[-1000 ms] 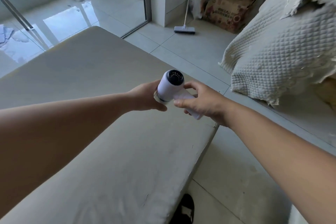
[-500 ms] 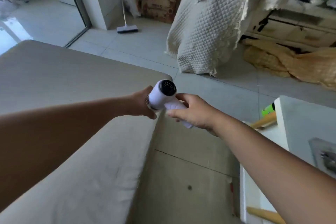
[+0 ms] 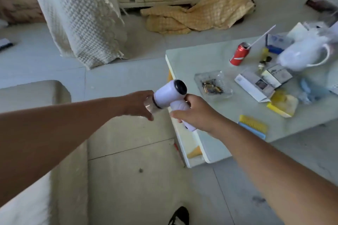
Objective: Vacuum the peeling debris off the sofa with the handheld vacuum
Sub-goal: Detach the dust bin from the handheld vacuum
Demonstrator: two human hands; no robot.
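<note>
**Head view: vacuum now off the sofa, over the floor**

A second ago the handheld vacuum was held above the sofa cushion. The view has since swung right, and the tool now hangs mid-frame over the tiled floor, between the sofa at the left edge and the corner of the cluttered counter at right. No suction is reaching the upholstery here. I would judge this a pause or adjustment, or possibly the end of a pass, rather than active cleaning.

The right hand is wrapped round the handle, which drops toward the lower right. The left hand cups the clear front section, thumb beneath it, though blur softens the fingers.

The barrel's long axis runs from lower left to upper right. The dark rear cap faces the upper right, toward the counter, and the intake end points lower left into the left hand, back toward the sofa.
</note>
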